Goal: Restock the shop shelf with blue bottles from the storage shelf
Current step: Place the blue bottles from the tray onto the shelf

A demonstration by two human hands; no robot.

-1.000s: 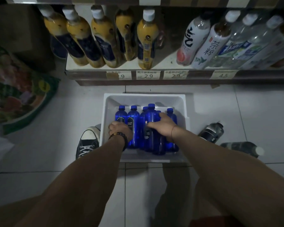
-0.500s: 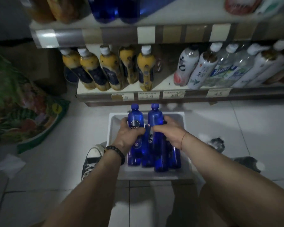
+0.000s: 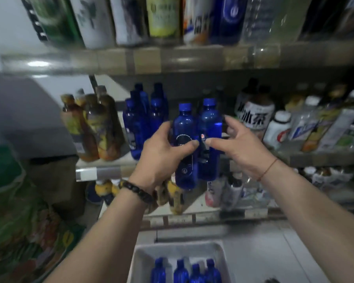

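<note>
Two blue bottles are raised side by side in front of the middle shelf [image 3: 98, 172]. My left hand [image 3: 161, 152] grips the left blue bottle [image 3: 184, 123] around its label. My right hand [image 3: 237, 148] holds the right blue bottle [image 3: 209, 119], thumb on the front and fingers spread behind it. Several more blue bottles [image 3: 135, 123] stand on that shelf just left of the held pair. Below, on the floor, a white bin [image 3: 143, 256] holds several blue bottles [image 3: 180, 270]. The view is blurred.
Brown and yellow drink bottles [image 3: 98, 127] stand left of the shelf's blue bottles; white-labelled bottles [image 3: 253, 117] crowd the right. An upper shelf [image 3: 151, 58] of bottles hangs overhead. Yellow bottles [image 3: 174, 199] fill the lower shelf. A green printed bag [image 3: 18, 221] leans at the left.
Both hands lifted one blue bottle each out of the white bin and carried them up to the middle shelf. The view tilted upward with them.
</note>
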